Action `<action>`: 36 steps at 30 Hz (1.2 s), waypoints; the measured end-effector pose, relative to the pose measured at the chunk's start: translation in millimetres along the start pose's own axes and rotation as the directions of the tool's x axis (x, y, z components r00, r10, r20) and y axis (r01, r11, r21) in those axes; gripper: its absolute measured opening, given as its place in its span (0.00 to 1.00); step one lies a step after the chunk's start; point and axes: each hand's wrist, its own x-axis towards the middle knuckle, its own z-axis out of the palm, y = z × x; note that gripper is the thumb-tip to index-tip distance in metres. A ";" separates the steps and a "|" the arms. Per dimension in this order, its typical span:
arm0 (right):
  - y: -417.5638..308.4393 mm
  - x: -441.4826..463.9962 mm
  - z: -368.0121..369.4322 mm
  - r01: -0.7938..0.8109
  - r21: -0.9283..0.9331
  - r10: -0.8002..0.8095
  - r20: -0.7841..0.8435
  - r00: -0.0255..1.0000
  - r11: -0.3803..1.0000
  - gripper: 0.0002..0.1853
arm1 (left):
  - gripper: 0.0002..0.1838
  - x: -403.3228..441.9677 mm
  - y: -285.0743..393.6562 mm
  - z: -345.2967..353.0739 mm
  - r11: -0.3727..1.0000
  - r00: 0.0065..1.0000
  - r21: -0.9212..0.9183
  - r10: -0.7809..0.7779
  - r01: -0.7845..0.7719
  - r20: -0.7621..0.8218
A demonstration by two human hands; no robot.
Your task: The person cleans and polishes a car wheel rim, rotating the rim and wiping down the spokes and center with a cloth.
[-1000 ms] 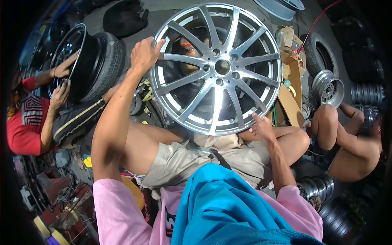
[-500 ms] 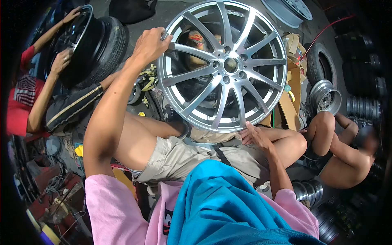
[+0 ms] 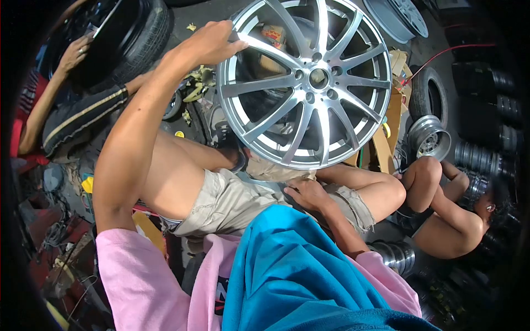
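A large silver alloy wheel rim with several spokes stands tilted in front of my legs, its face towards me. My left hand is closed on the rim's upper left edge. Below the rim, my right hand is off the metal, near a beige cloth between my legs. Its fingers are spread and hold nothing that I can see. A printed package shows behind the spokes.
At the left, a person in red has a hand at a dark wheel with a tyre. Another person sits at the right, near a small silver rim, a tyre and an open cardboard box.
My right hand has let go of the rim's lower edge and moved down and left to the cloth. The rim appears slightly higher and further right in view, still in my left hand.
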 end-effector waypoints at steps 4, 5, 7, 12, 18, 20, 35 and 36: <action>0.4 1.5 0.5 -0.019 -0.035 0.019 -0.015 1.000 0.999 0.25 | 0.27 -3.0 1.0 -1.8 0.998 0.999 -0.064 -0.014 0.018 0.052; 0.0 3.9 -1.2 -0.025 -0.110 0.029 0.034 0.999 0.994 0.26 | 0.28 -5.2 1.2 -6.1 0.996 0.994 -0.072 -0.040 0.047 0.097; -10.1 6.1 -7.0 -0.041 -0.157 0.046 0.028 0.999 0.987 0.27 | 0.28 -11.7 1.8 -13.7 0.997 0.987 -0.057 -0.042 0.051 0.157; -23.1 22.6 5.8 0.008 -0.100 -0.018 -0.100 0.995 0.995 0.23 | 0.24 -39.9 -7.9 -20.2 0.998 0.956 -0.066 0.018 0.002 0.294; -42.3 33.5 17.4 -0.037 -0.049 0.034 -0.064 0.997 0.998 0.21 | 0.22 -65.5 -8.6 -26.9 0.986 0.800 -0.137 0.001 0.101 0.600; -47.0 28.5 10.7 -0.048 -0.026 0.045 -0.080 0.996 0.999 0.20 | 0.21 -66.0 -6.0 -28.0 0.989 0.779 -0.091 -0.031 0.113 0.626; -43.1 20.2 8.5 -0.060 0.077 0.070 -0.137 0.988 0.995 0.21 | 0.24 -56.6 -3.0 -10.7 0.990 0.774 -0.088 -0.030 0.111 0.632; -41.8 20.0 9.5 -0.054 0.086 0.066 -0.145 0.987 0.995 0.21 | 0.27 -56.5 -1.9 -9.1 0.992 0.787 -0.085 -0.021 0.092 0.616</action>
